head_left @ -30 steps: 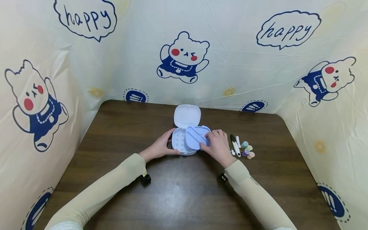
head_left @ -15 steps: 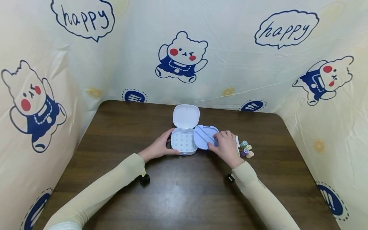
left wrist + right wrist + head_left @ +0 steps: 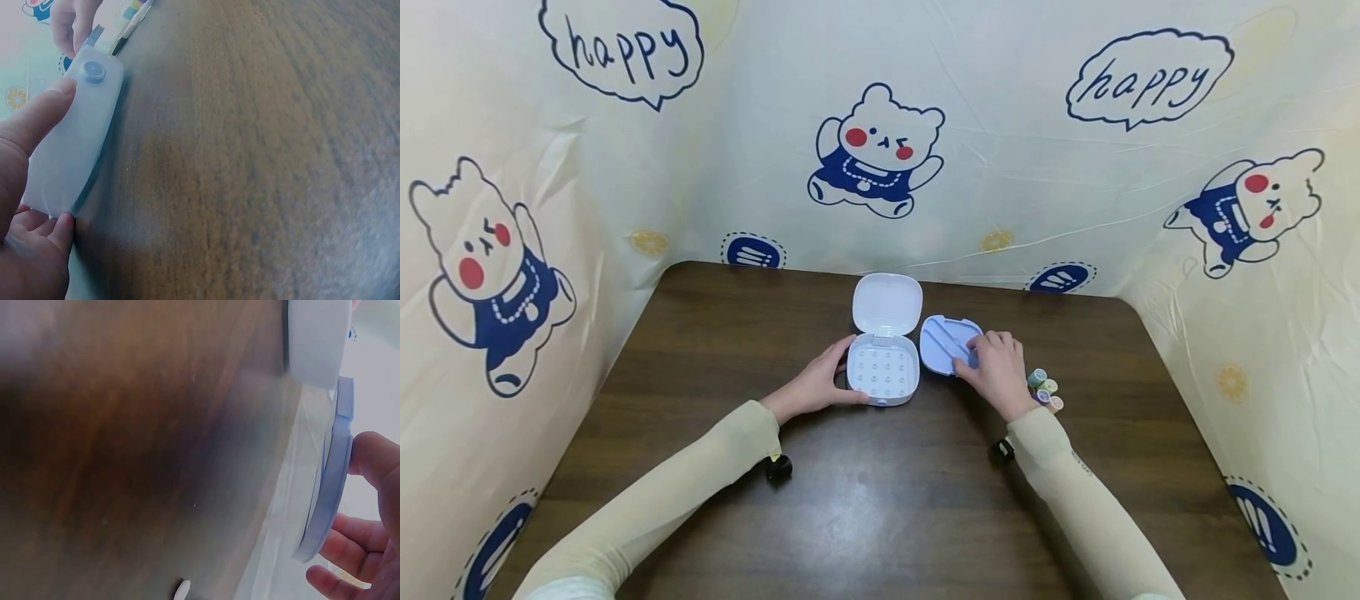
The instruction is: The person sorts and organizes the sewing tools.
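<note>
A pale sewing box [image 3: 895, 402] stands on the table with its lid [image 3: 887, 305] raised at the back. Small pegs in rows cover its floor. My left hand [image 3: 812, 385] grips the box's left side, thumb along the front and fingers round behind; the left wrist view shows the thumb near the round front catch [image 3: 94, 71]. Just right of the box, my right hand [image 3: 997, 371] pinches a blue divided tray [image 3: 942, 342] by its right edge. In the right wrist view the tray [image 3: 331, 481] is held edge-on, apart from the table.
Several coloured thread spools [image 3: 1043, 387] lie right of my right hand, which partly covers that spot. Slim tools [image 3: 132, 25] lie beyond the box in the left wrist view. A small white piece [image 3: 182, 590] lies on the table [image 3: 850, 500]. Printed cloth [image 3: 1000, 167] hangs round three sides.
My right hand has carried the tray rightward from over the box to beside it, uncovering the pegged floor. The left hand has stayed on the box.
</note>
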Action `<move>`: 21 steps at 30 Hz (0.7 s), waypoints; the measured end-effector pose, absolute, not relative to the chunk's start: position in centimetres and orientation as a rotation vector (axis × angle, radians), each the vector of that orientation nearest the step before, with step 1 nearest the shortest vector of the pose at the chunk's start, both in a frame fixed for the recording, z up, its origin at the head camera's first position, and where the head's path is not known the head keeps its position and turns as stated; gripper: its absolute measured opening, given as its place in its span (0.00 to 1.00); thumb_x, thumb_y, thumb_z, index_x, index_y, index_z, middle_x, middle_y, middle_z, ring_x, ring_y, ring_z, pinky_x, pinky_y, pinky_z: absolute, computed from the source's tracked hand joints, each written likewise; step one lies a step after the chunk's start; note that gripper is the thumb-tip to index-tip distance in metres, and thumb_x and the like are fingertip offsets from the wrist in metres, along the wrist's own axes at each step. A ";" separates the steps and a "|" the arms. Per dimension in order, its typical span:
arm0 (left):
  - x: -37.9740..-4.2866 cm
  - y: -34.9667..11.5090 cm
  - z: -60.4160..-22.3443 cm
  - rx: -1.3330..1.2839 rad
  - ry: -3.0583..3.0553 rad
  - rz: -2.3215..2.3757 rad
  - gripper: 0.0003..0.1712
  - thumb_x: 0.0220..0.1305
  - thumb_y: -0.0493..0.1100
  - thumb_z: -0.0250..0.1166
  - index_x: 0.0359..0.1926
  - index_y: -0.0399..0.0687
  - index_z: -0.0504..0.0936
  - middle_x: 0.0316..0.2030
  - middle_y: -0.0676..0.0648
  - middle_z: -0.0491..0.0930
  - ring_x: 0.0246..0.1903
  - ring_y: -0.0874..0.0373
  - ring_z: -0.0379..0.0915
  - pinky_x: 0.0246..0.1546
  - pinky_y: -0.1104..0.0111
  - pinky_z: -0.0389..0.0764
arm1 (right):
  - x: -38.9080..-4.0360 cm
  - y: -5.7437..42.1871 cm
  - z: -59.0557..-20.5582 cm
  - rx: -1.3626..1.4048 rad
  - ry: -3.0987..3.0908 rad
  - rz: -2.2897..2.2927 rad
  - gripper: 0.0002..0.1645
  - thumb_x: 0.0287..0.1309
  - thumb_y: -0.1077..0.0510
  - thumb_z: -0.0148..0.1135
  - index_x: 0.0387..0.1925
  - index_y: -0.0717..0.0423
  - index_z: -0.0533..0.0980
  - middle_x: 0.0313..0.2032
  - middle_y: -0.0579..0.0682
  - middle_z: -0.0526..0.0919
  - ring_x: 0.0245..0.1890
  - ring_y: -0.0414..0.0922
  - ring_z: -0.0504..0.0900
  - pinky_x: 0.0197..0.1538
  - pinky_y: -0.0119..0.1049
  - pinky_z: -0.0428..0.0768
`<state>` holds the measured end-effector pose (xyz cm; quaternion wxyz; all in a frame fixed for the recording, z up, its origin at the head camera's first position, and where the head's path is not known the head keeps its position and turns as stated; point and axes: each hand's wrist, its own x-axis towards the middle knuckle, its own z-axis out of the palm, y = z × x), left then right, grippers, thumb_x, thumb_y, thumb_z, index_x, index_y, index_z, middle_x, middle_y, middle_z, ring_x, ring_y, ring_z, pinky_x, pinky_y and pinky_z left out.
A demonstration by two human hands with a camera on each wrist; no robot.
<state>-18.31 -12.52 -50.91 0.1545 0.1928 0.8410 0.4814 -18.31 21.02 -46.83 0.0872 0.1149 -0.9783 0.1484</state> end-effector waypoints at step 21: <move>-18.1 -12.5 -50.5 0.536 2.412 1.344 0.68 0.55 0.53 0.82 0.83 0.42 0.46 0.80 0.37 0.51 0.76 0.43 0.58 0.74 0.53 0.66 | -23.4 20.9 -47.3 0.303 -2.963 0.340 0.27 0.64 0.43 0.68 0.47 0.65 0.83 0.42 0.61 0.81 0.51 0.61 0.72 0.60 0.62 0.69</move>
